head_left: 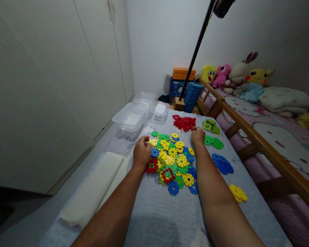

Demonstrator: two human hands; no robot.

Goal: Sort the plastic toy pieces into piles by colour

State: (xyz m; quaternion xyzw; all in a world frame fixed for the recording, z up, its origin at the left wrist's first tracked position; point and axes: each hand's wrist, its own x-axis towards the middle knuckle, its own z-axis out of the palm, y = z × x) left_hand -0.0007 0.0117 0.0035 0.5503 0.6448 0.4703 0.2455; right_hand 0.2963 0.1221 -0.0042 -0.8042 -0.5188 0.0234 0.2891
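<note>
A mixed heap of flat plastic flower-shaped building discs (172, 152) in yellow, green, blue and red lies mid-table. At its left edge is my left hand (142, 153), fingers curled towards the pieces; whatever they hold, if anything, is hidden. My right hand (198, 136) is beyond the heap's right side, its fingers pinched together at the near right edge of a red pile (184, 122). I cannot make out anything between them. Sorted pieces lie along the right: light green squares (211, 126), green discs (214, 142), blue discs (222, 163) and yellow discs (238, 193).
Clear plastic boxes (130, 117) stand at the far left of the cloth-covered table (167, 219). A folded white cloth (95, 188) lies at the left. A wooden bed rail (262, 149) runs along the right side. Behind the table rises a black pole (197, 48) beside a blue foam roller (193, 97).
</note>
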